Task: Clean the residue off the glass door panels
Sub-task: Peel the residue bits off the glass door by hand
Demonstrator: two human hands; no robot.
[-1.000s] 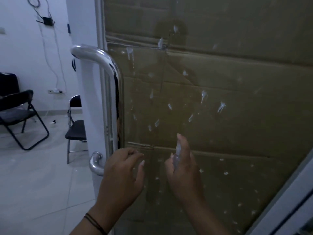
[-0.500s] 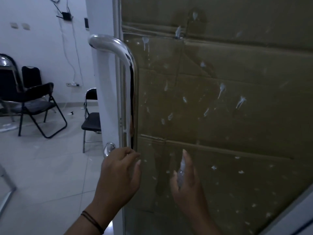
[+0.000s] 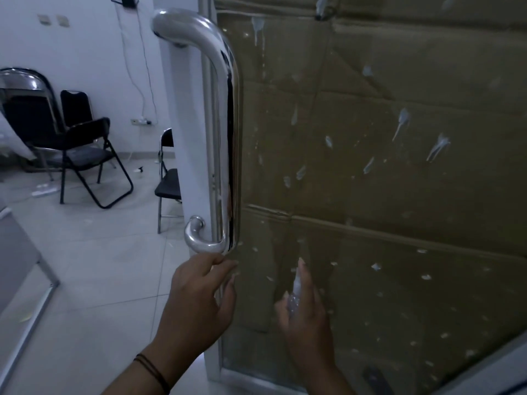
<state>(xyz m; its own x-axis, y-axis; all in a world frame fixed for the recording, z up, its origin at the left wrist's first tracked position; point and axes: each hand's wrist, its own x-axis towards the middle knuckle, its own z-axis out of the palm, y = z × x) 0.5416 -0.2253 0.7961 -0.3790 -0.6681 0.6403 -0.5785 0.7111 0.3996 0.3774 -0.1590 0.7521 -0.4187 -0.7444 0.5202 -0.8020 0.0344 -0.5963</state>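
While gripped by right hand point(image 3: 306, 315), small clear spray bottle point(image 3: 295, 293) upright, nozzle toward residue-flecked glass panel point(image 3: 370, 166) | left hand point(image 3: 199, 295) fingers loosely spread below steel handle point(image 3: 222, 124) | view shifted right since earlier.

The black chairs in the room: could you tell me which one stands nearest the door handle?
The armless folding chair right behind the door edge; the others sit back by the wall.

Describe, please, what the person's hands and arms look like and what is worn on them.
Both forearms are bare, with no sleeves or gloves in view. The left hand has thin dark bands around its wrist. The right hand shows no rings or bands; its nails look fairly long.
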